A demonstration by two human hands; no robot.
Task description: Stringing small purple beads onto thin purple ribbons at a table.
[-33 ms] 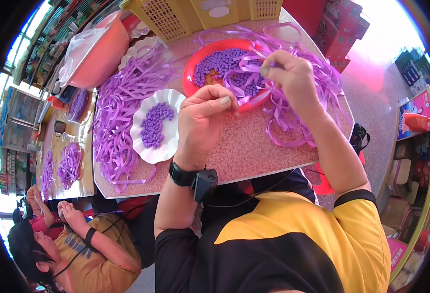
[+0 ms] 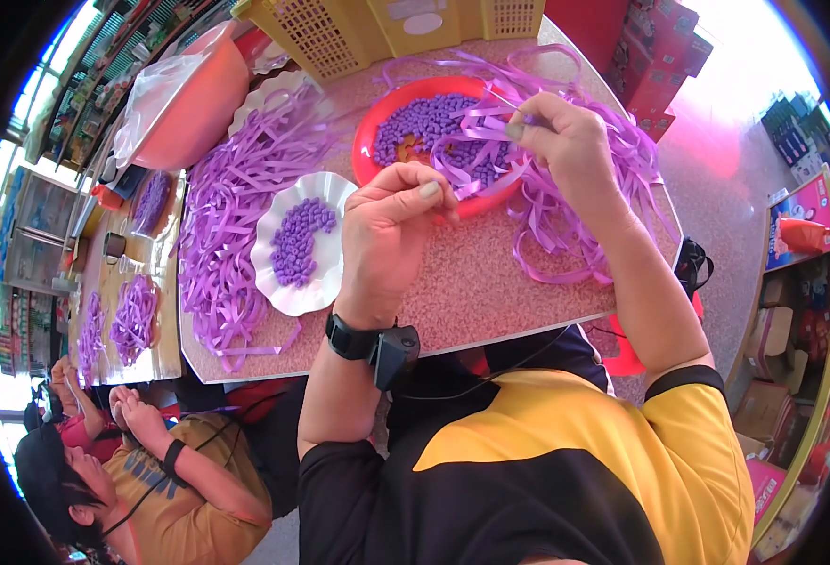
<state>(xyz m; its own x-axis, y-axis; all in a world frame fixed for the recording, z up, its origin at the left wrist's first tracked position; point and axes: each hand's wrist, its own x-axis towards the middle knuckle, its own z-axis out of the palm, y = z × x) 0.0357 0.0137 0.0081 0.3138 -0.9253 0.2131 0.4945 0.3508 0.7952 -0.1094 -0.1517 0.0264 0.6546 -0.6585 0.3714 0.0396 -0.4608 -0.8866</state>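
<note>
Over the near edge of a red plate (image 2: 364, 141) full of purple beads (image 2: 443, 122), both my hands work at a purple ribbon (image 2: 476, 188). My left hand (image 2: 398, 202) is closed in a pinch, with the ribbon reaching its fingertips. Thumb and forefinger of my right hand (image 2: 561, 137) are pressed together on the ribbon too; a small purple bit shows by its fingertips, too small to make out. To the left of my left hand, a white scalloped plate (image 2: 325, 278) holds more purple beads (image 2: 297, 240).
Purple ribbons (image 2: 222, 217) lie heaped at the table's left, and others (image 2: 552, 240) at its right. A yellow crate (image 2: 387, 38) stands at the back, a pink basin (image 2: 198, 108) at the far left. Another person (image 2: 179, 471) sits to my left, hands raised together.
My right hand has shifted very slightly to the right. My left hand keeps its place and its pinch.
</note>
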